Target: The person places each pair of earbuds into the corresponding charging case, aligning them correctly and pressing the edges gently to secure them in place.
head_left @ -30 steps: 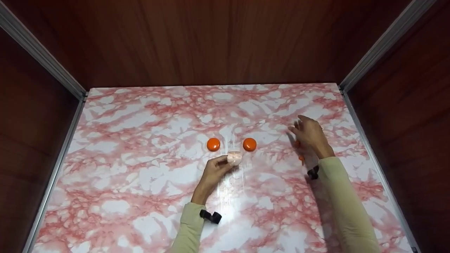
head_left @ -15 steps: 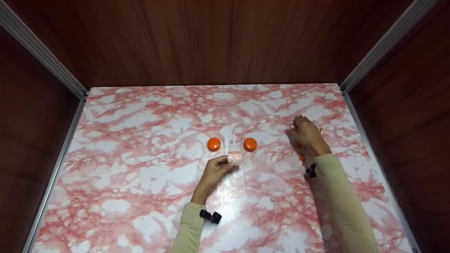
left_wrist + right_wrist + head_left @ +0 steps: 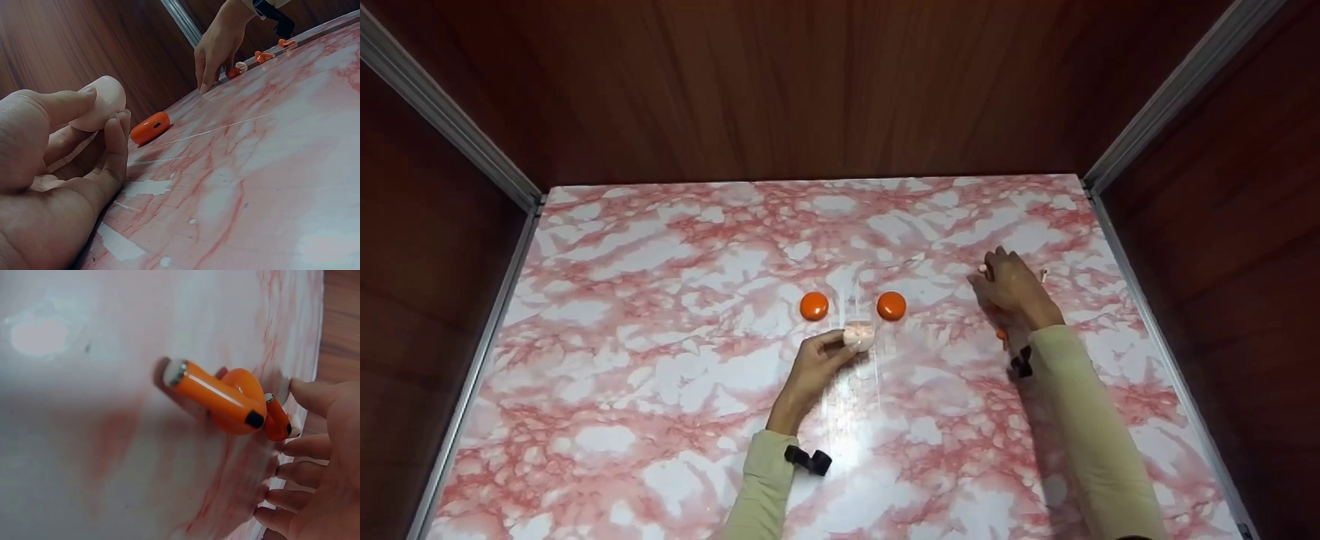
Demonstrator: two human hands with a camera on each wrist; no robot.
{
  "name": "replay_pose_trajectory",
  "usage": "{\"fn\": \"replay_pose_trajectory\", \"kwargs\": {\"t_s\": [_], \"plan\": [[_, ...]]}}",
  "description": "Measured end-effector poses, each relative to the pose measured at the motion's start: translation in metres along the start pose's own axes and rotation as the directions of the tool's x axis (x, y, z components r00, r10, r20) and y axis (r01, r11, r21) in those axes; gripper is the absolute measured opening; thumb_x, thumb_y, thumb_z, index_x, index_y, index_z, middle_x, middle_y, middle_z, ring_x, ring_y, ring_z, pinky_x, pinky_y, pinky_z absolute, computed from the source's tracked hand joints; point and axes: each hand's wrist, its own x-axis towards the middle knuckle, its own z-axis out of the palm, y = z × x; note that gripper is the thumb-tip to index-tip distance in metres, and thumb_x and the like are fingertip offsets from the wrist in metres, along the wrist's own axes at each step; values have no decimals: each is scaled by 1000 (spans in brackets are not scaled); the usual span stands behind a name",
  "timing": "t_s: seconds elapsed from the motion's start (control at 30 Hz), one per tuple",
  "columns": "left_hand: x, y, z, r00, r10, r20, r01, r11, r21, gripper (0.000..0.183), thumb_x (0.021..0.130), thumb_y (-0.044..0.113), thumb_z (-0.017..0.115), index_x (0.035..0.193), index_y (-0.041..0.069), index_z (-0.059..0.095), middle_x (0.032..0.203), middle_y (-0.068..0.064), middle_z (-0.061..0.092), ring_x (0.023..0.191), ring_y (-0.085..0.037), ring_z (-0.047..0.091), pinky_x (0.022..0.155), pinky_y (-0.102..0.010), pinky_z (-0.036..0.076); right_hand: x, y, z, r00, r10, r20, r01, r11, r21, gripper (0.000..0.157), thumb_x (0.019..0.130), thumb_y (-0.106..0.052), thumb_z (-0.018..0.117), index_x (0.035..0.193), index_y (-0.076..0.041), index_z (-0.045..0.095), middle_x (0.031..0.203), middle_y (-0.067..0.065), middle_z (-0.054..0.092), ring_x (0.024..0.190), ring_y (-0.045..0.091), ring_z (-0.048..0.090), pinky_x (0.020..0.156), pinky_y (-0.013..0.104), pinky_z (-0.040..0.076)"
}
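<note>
My left hand (image 3: 814,365) pinches a small, rounded, pale pink earbud case (image 3: 107,101) between thumb and fingers, above the table. Two round orange earbud cases (image 3: 814,306) lie just beyond it; one orange case (image 3: 149,129) shows a dark port in the left wrist view. My right hand (image 3: 1014,285) reaches down at the far right, fingertips at the tabletop. A pale earbud (image 3: 982,268) lies by its thumb and fingers. In the right wrist view thumb and fingers are spread apart, with an orange earbud (image 3: 216,396) and a smaller-looking one (image 3: 277,419) in front.
Another pale earbud (image 3: 1044,276) lies right of my right hand. An orange earbud (image 3: 1002,335) sits below it, near the wrist camera (image 3: 1021,363). Dark wooden panels (image 3: 840,90) with metal corner rails (image 3: 1162,90) enclose the pink marbled table (image 3: 660,270).
My right hand has lowered toward the table, its fingers coming down by the pale earbud. The second pale earbud has come into view beside it. My left hand keeps holding the pale case in place.
</note>
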Motion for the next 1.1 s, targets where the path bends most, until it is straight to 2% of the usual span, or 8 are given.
{"fn": "replay_pose_trajectory", "kwargs": {"t_s": [0.03,0.1,0.2,0.3,0.6,0.7,0.93,1.1], "plan": [[0,0,0,1000,0,-3,0,1000,0,41,101,5,69,137,-12,61,120,-18,74,108,-27,76,96,-33,62,0,0,0,1000,6,4,-6,1000,3,36,109,-37,54,102,-2,53,135,37,56,149,61,30,85,58,43],[0,1,0,1000,-3,-4,3,1000,3,42,101,6,69,138,-12,61,120,-17,75,106,-25,76,94,-31,62,0,-2,-1,1000,1,13,-1,1000,-3,37,109,-36,52,109,1,56,137,37,55,148,61,30,95,63,45],[0,0,0,1000,-12,-6,12,1000,5,42,100,7,70,138,-11,61,120,-17,75,104,-24,76,93,-30,62,-2,-2,-1,1000,-25,8,25,999,-41,44,111,-33,50,131,5,57,134,36,55,140,60,40,105,68,43],[1,0,-1,1000,-13,-7,13,1000,9,42,101,7,70,138,-10,61,121,-17,74,106,-24,76,93,-29,62,-4,-3,0,998,-69,-13,67,993,-99,46,112,-28,48,140,8,55,135,34,54,125,55,51,102,67,45],[2,-1,0,1000,-2,-11,2,1000,1,40,100,5,70,135,-12,62,116,-13,76,102,-23,76,91,-29,61,-2,-6,2,988,-117,-105,89,967,-238,28,111,-18,53,115,4,68,105,28,63,95,50,64,82,62,54],[2,-1,0,1000,-3,-10,3,1000,4,41,100,4,69,136,-13,61,116,-13,76,103,-20,76,93,-29,61,0,-8,0,992,-78,-99,56,977,-207,29,110,-19,54,116,3,73,107,28,68,96,49,68,83,61,56],[1,-1,0,1000,8,-12,-8,1000,11,41,100,4,69,136,-14,61,116,-14,76,102,-19,76,93,-29,61,0,-16,-8,997,63,-41,-66,996,-59,33,109,-22,54,131,-4,73,131,23,72,115,45,69,99,66,53],[1,0,0,1000,5,-21,-4,999,39,40,99,6,71,135,-11,63,118,-14,75,103,-15,74,93,-28,61,-1,-22,-7,995,71,-68,-74,996,-41,30,107,-20,57,125,-5,76,129,22,73,116,43,70,98,65,54]]}}
